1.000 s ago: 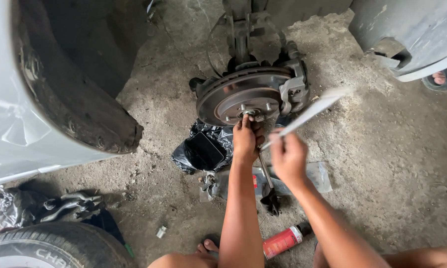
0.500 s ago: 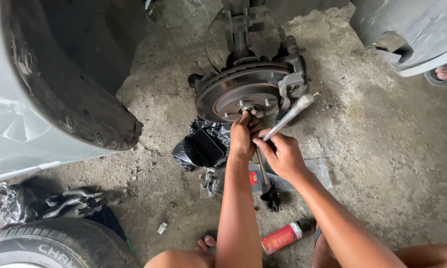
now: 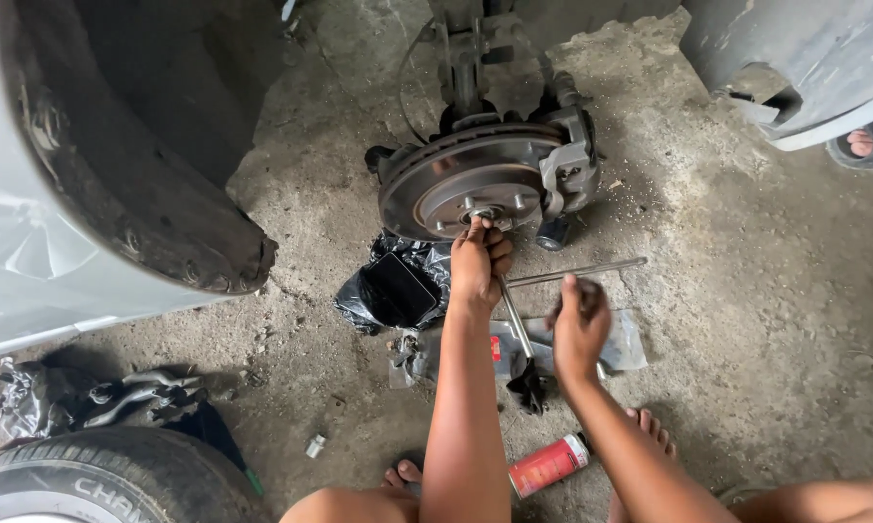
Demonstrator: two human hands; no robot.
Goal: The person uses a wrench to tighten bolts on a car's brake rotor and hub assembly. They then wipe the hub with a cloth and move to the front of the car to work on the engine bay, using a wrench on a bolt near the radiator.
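A brake disc with its hub and caliper (image 3: 456,179) lies on the concrete floor. My left hand (image 3: 480,261) reaches up to the hub's centre nut (image 3: 481,214), fingertips pinched on it. A long thin metal rod (image 3: 592,270) lies across the floor just right of that hand. My right hand (image 3: 579,327) hovers blurred just below the rod, fingers curled; whether it touches the rod is unclear. A second metal bar (image 3: 516,324) runs from under my left hand down to a black piece (image 3: 530,387).
A crumpled black bag (image 3: 393,291) sits left of the hub and clear plastic sheeting (image 3: 625,344) lies under the tools. A red spray can (image 3: 549,465) lies by my bare feet. A tyre (image 3: 107,484), car wheel arch (image 3: 126,203), bumper (image 3: 805,58), and another person's sandalled foot (image 3: 868,140) surround me.
My right hand held the long rod raised and pointing up right; it has swung down, and the rod now lies near the floor above the hand. My left hand stays at the hub centre.
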